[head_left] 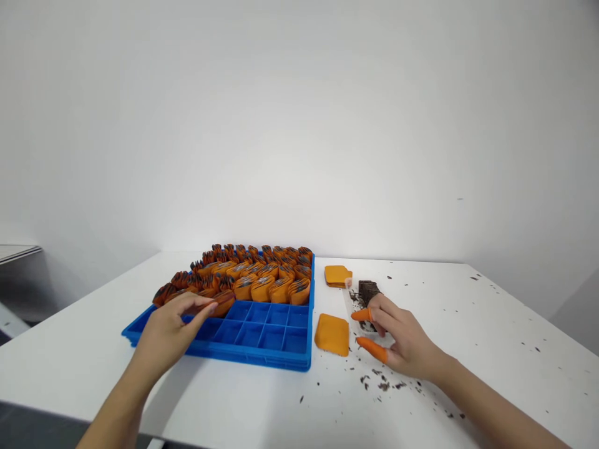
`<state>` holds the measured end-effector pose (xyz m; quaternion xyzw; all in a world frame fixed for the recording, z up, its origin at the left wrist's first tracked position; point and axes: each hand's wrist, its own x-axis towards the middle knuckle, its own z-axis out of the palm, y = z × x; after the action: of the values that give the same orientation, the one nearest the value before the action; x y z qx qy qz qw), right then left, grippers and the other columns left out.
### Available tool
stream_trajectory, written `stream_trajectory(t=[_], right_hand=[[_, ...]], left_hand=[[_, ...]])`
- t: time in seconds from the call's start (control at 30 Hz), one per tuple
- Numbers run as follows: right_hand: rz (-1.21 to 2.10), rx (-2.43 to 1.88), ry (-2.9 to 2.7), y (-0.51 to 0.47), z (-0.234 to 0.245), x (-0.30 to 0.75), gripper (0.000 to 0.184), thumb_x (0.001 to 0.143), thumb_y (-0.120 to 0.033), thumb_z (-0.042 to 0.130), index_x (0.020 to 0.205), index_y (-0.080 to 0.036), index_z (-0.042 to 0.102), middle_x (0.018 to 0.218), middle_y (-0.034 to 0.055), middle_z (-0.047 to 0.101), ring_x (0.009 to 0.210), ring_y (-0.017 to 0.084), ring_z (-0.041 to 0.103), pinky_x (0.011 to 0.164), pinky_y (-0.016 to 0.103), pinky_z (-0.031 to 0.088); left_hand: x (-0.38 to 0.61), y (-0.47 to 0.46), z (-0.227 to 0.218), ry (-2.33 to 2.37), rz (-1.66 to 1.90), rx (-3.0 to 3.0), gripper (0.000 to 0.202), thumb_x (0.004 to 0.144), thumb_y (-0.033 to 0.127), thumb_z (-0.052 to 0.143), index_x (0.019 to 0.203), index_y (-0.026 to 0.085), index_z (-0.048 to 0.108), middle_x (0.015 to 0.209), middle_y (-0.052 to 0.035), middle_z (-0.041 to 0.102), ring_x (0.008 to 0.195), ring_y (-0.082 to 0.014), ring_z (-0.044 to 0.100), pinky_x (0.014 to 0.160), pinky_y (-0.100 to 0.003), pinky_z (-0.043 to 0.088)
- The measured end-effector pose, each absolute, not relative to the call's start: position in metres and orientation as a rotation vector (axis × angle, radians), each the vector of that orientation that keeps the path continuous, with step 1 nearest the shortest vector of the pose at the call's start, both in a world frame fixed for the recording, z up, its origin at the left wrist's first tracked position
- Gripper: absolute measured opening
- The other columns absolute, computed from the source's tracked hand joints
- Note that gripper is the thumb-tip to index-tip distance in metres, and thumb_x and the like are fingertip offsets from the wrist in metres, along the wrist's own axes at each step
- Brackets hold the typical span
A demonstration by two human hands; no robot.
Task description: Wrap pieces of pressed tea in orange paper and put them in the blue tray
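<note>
A blue compartment tray lies on the white table, its far rows filled with several orange-wrapped dark bundles. My left hand hovers over the tray's near left part, fingers stretched out, close to a wrapped bundle. My right hand rests on the table right of the tray, with orange finger cots on thumb and forefinger. Its fingertips reach a stack of dark strips. A single orange sheet lies just left of that hand.
A small pile of orange sheets sits beyond the single sheet. Dark crumbs are scattered over the table's right side. A pale wall stands behind the table. Another surface edge shows at far left.
</note>
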<state>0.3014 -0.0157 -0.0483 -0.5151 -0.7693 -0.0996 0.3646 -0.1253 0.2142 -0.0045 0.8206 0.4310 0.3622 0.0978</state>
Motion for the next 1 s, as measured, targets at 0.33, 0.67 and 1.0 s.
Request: stream_trajectory(t=[0.33,0.67,1.0], right_hand=[[-0.276,-1.306,-1.977,-0.014,-0.048,0.301,0.024,0.101,-0.034,0.068,0.122,-0.026,0.059,0.094,0.0025,0.049,0.066,0.016,0.045,0.053,0.029,0.041],[-0.272,-1.253,-2.013,-0.016,-0.045,0.300,0.017,0.101,-0.031,0.068,0.115,-0.024,0.065,0.095,0.0036,0.053,0.068,0.015,0.047,0.054,0.029,0.042],[-0.222,-1.228,-2.056,-0.016,-0.049,0.300,0.016,0.100,-0.030,0.069,0.115,-0.024,0.069,0.093,0.0024,0.049,0.071,0.015,0.048,0.057,0.028,0.040]], left_hand=[[-0.125,0.235,-0.034,1.498,0.989,2.286,0.045,0.089,0.064,0.063,0.099,0.023,0.080,0.100,-0.0049,0.084,0.065,-0.0251,0.076,0.063,-0.034,0.059],[-0.116,0.244,-0.048,1.420,0.941,2.468,0.040,0.094,0.056,0.056,0.088,0.022,0.075,0.092,-0.0083,0.079,0.079,-0.0283,0.076,0.076,-0.038,0.060],[-0.110,0.235,-0.035,1.618,0.814,2.752,0.036,0.096,0.043,0.054,0.080,0.026,0.082,0.098,-0.0123,0.063,0.099,-0.0336,0.060,0.083,-0.041,0.055]])
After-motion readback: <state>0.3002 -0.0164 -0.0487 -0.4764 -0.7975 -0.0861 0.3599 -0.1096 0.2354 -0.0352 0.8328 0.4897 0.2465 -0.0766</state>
